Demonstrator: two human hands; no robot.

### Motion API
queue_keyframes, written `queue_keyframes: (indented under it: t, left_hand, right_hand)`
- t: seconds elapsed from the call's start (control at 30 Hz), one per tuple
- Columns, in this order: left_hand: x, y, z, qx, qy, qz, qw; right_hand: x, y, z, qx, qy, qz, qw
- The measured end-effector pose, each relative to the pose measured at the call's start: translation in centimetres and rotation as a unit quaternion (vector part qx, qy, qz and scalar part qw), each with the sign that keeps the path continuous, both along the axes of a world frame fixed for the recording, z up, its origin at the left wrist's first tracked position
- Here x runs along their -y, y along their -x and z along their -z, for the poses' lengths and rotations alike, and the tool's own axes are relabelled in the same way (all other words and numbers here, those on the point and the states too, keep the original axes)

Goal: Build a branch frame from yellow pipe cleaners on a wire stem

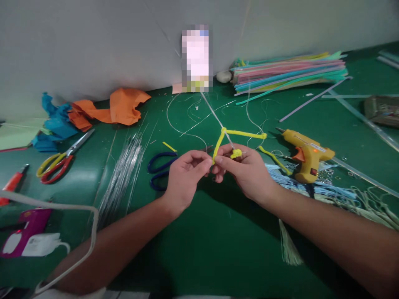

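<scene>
Over the green table [202, 249], both my hands meet on a yellow pipe cleaner [241, 133] wound around a thin metal wire [212, 110]. My left hand [185, 176] pinches the lower end of the yellow strand between thumb and fingers. My right hand [245, 168] is closed on the wire just beside it, with a small yellow coil [236, 153] by its fingertips. The pipe cleaner bends up and runs to the right in an angled shape.
A yellow glue gun [307, 155] lies right of my hands. Blue-handled pliers [158, 168] and a bundle of silver wires [123, 174] lie left. Red-and-yellow scissors [60, 160], orange paper [124, 106], coloured strips [289, 70] at the back wall, pale tassels [343, 193].
</scene>
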State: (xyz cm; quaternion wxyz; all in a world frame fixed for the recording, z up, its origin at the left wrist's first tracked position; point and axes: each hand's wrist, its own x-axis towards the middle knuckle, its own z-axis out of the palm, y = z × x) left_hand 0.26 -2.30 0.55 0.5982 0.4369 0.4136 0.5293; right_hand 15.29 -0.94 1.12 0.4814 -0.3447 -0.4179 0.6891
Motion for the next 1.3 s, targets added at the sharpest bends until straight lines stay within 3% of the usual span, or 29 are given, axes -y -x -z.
queue_keyframes:
  t: [0.13, 0.3, 0.43, 0.5, 0.6, 0.73, 0.8, 0.9, 1.0, 1.07, 1.13, 1.2, 1.23, 1.3]
  left_hand:
    - [-0.1, 0.0, -0.3, -0.028, 0.008, -0.001, 1.000]
    - [-0.7, 0.6, -0.6, -0.082, 0.020, -0.017, 0.996]
    - [-2.0, 2.4, -2.4, -0.225, 0.003, 0.010, 0.974]
    - [-2.8, 3.8, -3.7, -0.374, -0.057, 0.039, 0.925]
    - [-3.6, 5.5, -4.7, -0.572, -0.127, 0.050, 0.809]
    - [-4.0, 6.3, -4.1, -0.698, -0.129, 0.084, 0.700]
    - [-3.9, 6.1, -3.6, -0.730, -0.130, 0.094, 0.664]
    - [-3.8, 5.8, -3.3, -0.754, -0.131, 0.124, 0.632]
    - [-3.9, 5.4, -3.5, -0.759, -0.123, 0.167, 0.617]
    - [-3.9, 5.2, -3.6, -0.762, -0.121, 0.173, 0.612]
    - [-4.0, 5.0, -3.6, -0.768, -0.126, 0.159, 0.607]
    - [-4.1, 4.9, -3.5, -0.777, -0.133, 0.146, 0.598]
    - [-4.1, 4.9, -3.6, -0.781, -0.137, 0.142, 0.593]
    - [-4.1, 5.0, -3.8, -0.786, -0.137, 0.130, 0.588]
  right_hand:
    - [0.0, 0.0, 0.4, 0.026, -0.018, 0.020, 0.999]
    - [-0.3, -0.1, 0.8, 0.008, 0.003, -0.016, 1.000]
    - [-0.7, -0.5, 0.4, -0.009, 0.053, -0.012, 0.998]
    - [-0.9, -0.8, 0.1, -0.016, 0.091, 0.003, 0.996]
    - [-1.2, -1.1, -0.1, -0.022, 0.146, 0.061, 0.987]
    - [-1.3, -1.2, -0.1, -0.011, 0.224, 0.075, 0.972]
    - [-1.4, -1.3, -0.1, 0.014, 0.254, 0.023, 0.967]
    - [-1.4, -1.3, -0.7, 0.075, 0.258, -0.087, 0.959]
    - [-1.0, -1.1, -1.7, 0.212, 0.160, -0.158, 0.951]
    - [-0.6, -1.0, -2.1, 0.386, 0.012, -0.154, 0.909]
    - [-0.1, -0.8, -2.2, 0.561, -0.139, -0.132, 0.805]
    - [0.2, -0.6, -2.0, 0.658, -0.213, -0.138, 0.709]
    - [0.3, -0.6, -1.9, 0.678, -0.223, -0.152, 0.684]
    - [0.2, -0.5, -1.7, 0.684, -0.224, -0.185, 0.669]
